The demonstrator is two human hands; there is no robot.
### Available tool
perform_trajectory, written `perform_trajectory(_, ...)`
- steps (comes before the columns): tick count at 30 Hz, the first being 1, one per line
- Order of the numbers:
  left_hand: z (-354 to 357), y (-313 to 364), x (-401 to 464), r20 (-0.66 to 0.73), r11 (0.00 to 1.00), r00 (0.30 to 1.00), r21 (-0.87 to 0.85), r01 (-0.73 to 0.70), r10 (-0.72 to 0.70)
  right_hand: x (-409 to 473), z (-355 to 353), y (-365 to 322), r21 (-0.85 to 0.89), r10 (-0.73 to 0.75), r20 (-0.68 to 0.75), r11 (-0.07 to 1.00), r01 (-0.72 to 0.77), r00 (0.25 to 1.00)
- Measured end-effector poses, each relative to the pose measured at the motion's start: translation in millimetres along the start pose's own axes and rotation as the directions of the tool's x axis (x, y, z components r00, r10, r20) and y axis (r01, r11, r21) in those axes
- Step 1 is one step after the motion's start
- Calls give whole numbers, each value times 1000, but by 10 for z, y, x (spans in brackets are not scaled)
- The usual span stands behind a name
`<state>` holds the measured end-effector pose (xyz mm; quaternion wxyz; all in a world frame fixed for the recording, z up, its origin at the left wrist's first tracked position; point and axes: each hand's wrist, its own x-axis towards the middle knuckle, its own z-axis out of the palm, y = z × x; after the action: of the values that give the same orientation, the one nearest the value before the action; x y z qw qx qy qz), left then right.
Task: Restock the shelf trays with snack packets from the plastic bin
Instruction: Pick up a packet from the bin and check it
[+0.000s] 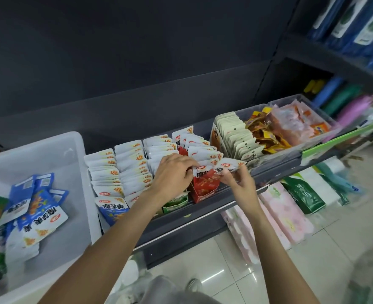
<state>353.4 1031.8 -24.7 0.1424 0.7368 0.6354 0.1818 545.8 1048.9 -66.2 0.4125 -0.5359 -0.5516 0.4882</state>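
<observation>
A translucent white plastic bin (75,150) stands at the left with blue and green snack packets (36,216) loose inside. On the dark shelf, rows of white-topped packets fill paper trays: a blue tray (113,209), a green tray (174,204) and a red tray (205,187). My left hand (172,174) grips the top of a red packet (203,172) at the front of the red tray. My right hand (238,178) pinches another red packet (227,166) just to the right of it, tilted over the tray's edge.
Right of the red tray stands a row of cream packets (236,137), then clear tubs of yellow and orange snacks (290,126). Tissue packs (286,213) lie on the lower level. The shelf's front rail (192,218) runs below my hands. Tiled floor lies beneath.
</observation>
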Motion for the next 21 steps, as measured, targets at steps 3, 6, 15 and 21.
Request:
perform_trajectory(3, 7, 6, 11, -15, 1000, 1000, 15, -10, 11, 48, -19, -37, -348, -99, 47, 931, 110, 994)
perform_trajectory(6, 24, 13, 30, -9, 999, 1000, 49, -21, 22, 116, 101, -7, -569, -202, 153, 782, 253, 967)
perform_trajectory(15, 50, 10, 14, -72, 996, 994, 40, -74, 76, 141, 319, 264, -566, -1, -140, 820, -79, 990)
perform_trajectory(21, -268, -96, -414, -622, 974, 774, -83, -211, 115, -230, 390, -173, -302, -228, -305, 944, 133, 925)
